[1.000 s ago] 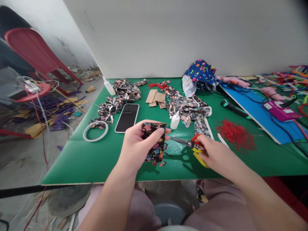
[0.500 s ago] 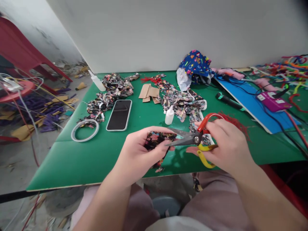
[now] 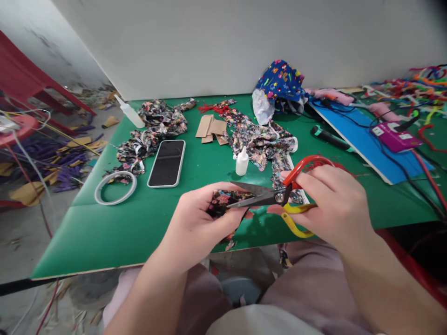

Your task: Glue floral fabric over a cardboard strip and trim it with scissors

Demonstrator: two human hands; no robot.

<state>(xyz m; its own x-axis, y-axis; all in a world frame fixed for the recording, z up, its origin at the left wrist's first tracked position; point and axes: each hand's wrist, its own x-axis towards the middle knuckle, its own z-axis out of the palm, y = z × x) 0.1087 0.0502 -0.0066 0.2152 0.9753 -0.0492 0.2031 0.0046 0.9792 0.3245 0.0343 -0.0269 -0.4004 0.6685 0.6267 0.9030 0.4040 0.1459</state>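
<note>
My left hand (image 3: 197,225) is closed on a piece of dark floral fabric (image 3: 222,199), its thumb along the front edge; part of the cloth hangs below the palm. My right hand (image 3: 337,204) grips scissors (image 3: 277,196) with one red and one yellow handle. The blades are parted and point left, lying across the fabric at the left thumb and fingers. Just beyond the hands stands a small white dropper bottle (image 3: 241,162). A crumpled floral cloth strip (image 3: 258,139) lies behind it, running toward the right hand.
On the green table (image 3: 115,232) are a phone (image 3: 166,164), a roll of tape (image 3: 115,188), brown card pieces (image 3: 211,128), a larger squeeze bottle (image 3: 130,113) and bunched floral fabric (image 3: 162,121). At right lie a blue board (image 3: 370,139), a purple box (image 3: 396,136), cables and a box cutter (image 3: 331,138).
The scissors have moved left, so their parted blades reach farther across the fabric in my left hand. The view has shifted slightly.
</note>
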